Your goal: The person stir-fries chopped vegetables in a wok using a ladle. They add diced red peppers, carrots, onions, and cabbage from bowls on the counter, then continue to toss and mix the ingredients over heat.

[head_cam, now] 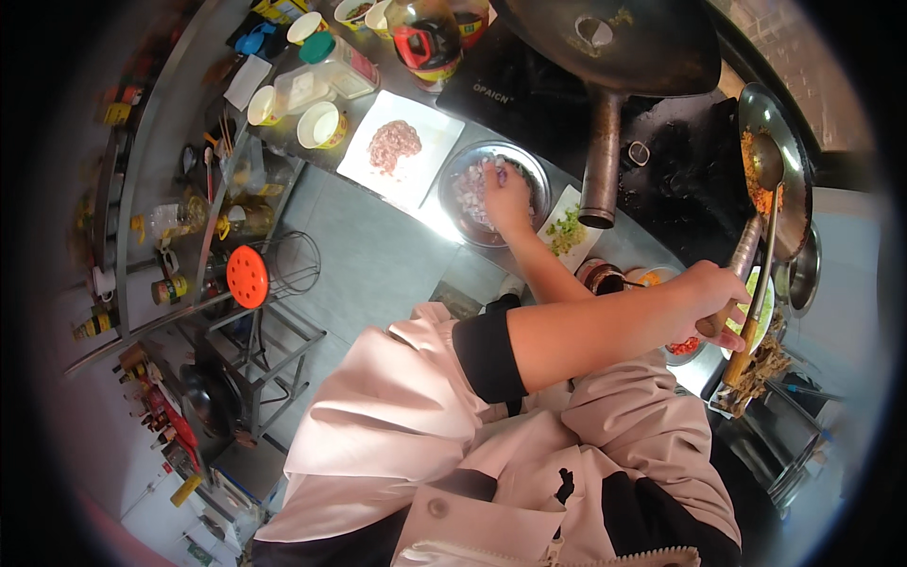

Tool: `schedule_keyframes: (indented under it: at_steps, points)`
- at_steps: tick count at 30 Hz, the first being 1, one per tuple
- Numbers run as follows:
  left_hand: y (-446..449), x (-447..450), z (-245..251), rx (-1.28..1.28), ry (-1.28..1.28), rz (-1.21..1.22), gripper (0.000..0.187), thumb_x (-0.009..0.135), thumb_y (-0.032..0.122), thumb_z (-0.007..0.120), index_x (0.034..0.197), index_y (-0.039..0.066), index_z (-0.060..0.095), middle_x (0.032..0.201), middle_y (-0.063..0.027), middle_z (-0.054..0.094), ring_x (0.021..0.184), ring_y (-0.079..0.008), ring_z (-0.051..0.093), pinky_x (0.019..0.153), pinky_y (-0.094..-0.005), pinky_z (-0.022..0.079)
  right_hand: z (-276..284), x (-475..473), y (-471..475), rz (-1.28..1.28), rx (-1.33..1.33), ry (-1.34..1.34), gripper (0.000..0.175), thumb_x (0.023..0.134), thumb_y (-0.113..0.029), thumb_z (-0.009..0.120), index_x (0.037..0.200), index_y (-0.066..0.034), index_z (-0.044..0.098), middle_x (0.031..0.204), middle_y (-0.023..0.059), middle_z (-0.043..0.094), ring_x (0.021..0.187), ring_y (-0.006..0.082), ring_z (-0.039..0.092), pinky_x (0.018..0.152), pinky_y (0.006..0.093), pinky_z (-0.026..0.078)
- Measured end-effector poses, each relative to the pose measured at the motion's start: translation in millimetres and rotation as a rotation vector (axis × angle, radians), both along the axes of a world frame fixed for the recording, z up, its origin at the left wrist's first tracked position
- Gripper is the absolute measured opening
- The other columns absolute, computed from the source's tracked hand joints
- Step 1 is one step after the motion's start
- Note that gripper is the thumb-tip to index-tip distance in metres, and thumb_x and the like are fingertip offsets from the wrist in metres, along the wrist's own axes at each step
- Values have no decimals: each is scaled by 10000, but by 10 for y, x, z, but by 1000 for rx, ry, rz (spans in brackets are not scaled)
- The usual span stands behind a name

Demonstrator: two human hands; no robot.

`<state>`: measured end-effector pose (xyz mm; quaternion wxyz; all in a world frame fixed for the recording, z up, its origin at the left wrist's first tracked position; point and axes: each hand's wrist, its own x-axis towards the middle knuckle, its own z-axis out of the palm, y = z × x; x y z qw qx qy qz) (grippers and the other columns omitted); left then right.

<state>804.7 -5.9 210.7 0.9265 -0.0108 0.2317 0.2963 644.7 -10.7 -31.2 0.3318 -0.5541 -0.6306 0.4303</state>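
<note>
My arms are crossed. My left hand point(716, 305) reaches over to the right and grips the wooden-ended handle point(737, 262) of a tilted wok point(793, 205). A ladle point(769, 163) rests in this wok among orange-yellow crumbly food point(752, 159); its wooden handle lies against my left fingers. My right hand point(508, 198) passes beneath the left forearm into a steel bowl point(544, 191). Its fingers close around some diced red onion point(471, 191). Left of the bowl, minced meat point(394, 145) lies on a white square plate point(372, 117); chopped green onion point(567, 230) sits on a white dish point(567, 200) at right.
A second wok point(638, 57) stands on the black cooktop point(489, 85). Sauce jugs point(425, 42), tubs and paper cups point(322, 126) line the counter's far left. An open jar point(599, 276) and chopped red chili point(684, 346) sit near my left arm. An orange stool point(248, 276) stands by the shelves.
</note>
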Motion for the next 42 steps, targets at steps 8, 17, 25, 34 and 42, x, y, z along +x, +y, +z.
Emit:
schedule_keyframes:
  at_steps: [8, 17, 25, 34, 42]
  points:
    - [-6, 16, -16, -28, 14, 34, 584, 912, 123, 639, 1367, -73, 330, 1267, -297, 537, 849, -431, 699, 732, -419, 633, 731, 724, -411, -59, -994, 710, 241, 1015, -318, 580, 980, -87, 521, 714, 23, 524, 535, 139, 498, 402, 268, 334]
    - [33, -68, -8, -32, -5, 10, 632, 899, 94, 643, 1429, -1, 311, 1287, -279, 530, 950, -452, 678, 771, -429, 630, 1209, 1609, -833, 85, -1125, 792, 212, 1008, -328, 598, 961, -132, 533, 790, 3, 548, 592, 119, 500, 503, 260, 416]
    - [77, -166, 34, 89, 104, -66, 336, 926, 157, 649, 1195, -30, 577, 1251, -230, 636, 935, -323, 694, 697, -293, 594, 2402, 2817, -1186, -159, -1259, 870, 197, 1026, -328, 557, 976, -142, 515, 783, 7, 482, 561, 107, 444, 382, 202, 281]
    - [72, -237, 109, 117, 165, -82, 345, 927, 197, 663, 1200, -3, 599, 1220, -173, 670, 913, -243, 689, 701, -259, 592, 3630, 3581, -394, -181, -943, 1043, 284, 1017, -390, 574, 910, -126, 563, 773, -4, 571, 551, 97, 518, 334, 203, 311]
    - [69, -228, 107, 101, 176, -70, 327, 929, 191, 659, 1184, -2, 588, 1241, -187, 661, 894, -245, 696, 681, -255, 598, 3320, 3427, 1822, -270, 387, 36, 288, 1004, -349, 591, 952, -67, 612, 777, 75, 634, 641, 178, 638, 504, 312, 487]
